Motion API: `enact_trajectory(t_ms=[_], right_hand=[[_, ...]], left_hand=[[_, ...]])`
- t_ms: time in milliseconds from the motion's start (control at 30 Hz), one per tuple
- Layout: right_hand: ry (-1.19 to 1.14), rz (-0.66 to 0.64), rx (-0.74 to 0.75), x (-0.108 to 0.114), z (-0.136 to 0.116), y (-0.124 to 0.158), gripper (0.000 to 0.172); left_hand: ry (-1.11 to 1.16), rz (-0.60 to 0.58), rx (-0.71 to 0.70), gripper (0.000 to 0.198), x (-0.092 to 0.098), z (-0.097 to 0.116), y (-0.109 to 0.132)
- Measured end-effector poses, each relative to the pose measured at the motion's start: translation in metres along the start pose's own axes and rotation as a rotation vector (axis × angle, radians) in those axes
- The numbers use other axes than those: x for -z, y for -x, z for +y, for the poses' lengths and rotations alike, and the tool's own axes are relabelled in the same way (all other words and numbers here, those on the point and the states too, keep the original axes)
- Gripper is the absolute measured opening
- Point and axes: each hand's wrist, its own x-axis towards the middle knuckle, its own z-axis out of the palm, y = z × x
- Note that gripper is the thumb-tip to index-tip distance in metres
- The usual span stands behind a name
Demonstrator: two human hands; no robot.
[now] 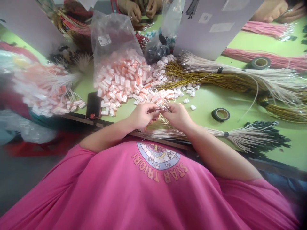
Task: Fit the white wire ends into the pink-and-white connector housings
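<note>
My left hand (143, 115) and my right hand (177, 115) meet at the near edge of the green table (206, 102). Both are closed in a pinch on thin white wires (163, 108) whose ends show between the fingers. A bundle of white wires (240, 135) runs from under my hands to the right, tied with a dark band. Just beyond my hands lies a heap of small white and orange plastic connectors (124, 83) spilling from a clear bag (112, 38). Whether a connector sits inside my fingers is hidden.
A black phone (93, 105) lies left of the heap. A roll of dark tape (220, 114) sits right of my hands, another roll (259, 63) farther back. Yellow and white wire bundles (227, 78) and pink bundles (263, 30) cross the table. Another person's hands (141, 11) work at the far side.
</note>
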Motion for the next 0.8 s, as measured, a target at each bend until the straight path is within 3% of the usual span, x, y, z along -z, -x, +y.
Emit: enact_trajectory(t_ms=[167,300,400,533,667,800], right_hand=[[-0.044,-0.044,0.011,0.001,0.001,0.001,0.021],[-0.145,-0.060,0.031,0.004,0.002,-0.001,0.022],[-0.215,-0.021,0.073,0.006,0.006,-0.004,0.016],[-0.375,0.078,0.064,0.008,0.009,-0.007,0.013],[-0.353,0.040,-0.008,0.010,0.005,-0.005,0.011],[-0.283,0.016,0.007,0.011,0.000,-0.003,0.020]], left_hand=[[-0.046,-0.013,0.027,0.013,0.002,0.011,0.003],[-0.309,-0.001,-0.175,0.013,0.015,0.017,0.009],[-0.602,0.112,-0.319,0.019,0.040,0.009,0.009],[-0.958,0.416,-0.267,0.029,0.094,-0.016,0.007],[-1.095,0.382,-0.214,0.035,0.131,-0.042,0.005],[-1.022,0.367,-0.207,0.021,0.133,-0.047,0.003]])
